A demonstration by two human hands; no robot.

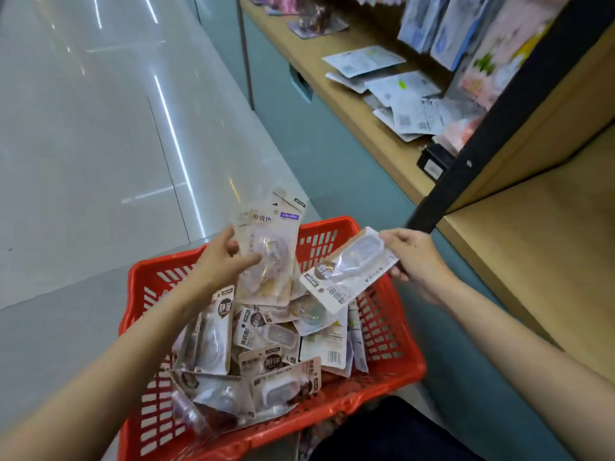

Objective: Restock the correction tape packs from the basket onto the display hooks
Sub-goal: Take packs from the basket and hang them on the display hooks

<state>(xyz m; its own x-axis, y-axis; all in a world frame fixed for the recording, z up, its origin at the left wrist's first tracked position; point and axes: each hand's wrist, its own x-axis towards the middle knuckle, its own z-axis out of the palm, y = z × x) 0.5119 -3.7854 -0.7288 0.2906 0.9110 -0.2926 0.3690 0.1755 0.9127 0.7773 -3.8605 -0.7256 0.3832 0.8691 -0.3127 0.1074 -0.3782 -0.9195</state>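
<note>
Now you lift two packs, none hung yet.
Your left hand (229, 257) pinches one correction tape pack (266, 251), your right hand (412, 257) another (346, 274), above the red basket (392, 331) at lower centre, still heaped.

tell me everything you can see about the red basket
The red basket is plastic as it looks, with slotted lattice walls and a solid rim. It sits low in front of the person, beside the wooden shelf, tilted in this view. It is heaped with loose correction tape packs. Both forearms reach over it; neither hand touches it. What it rests on is hidden.
</note>
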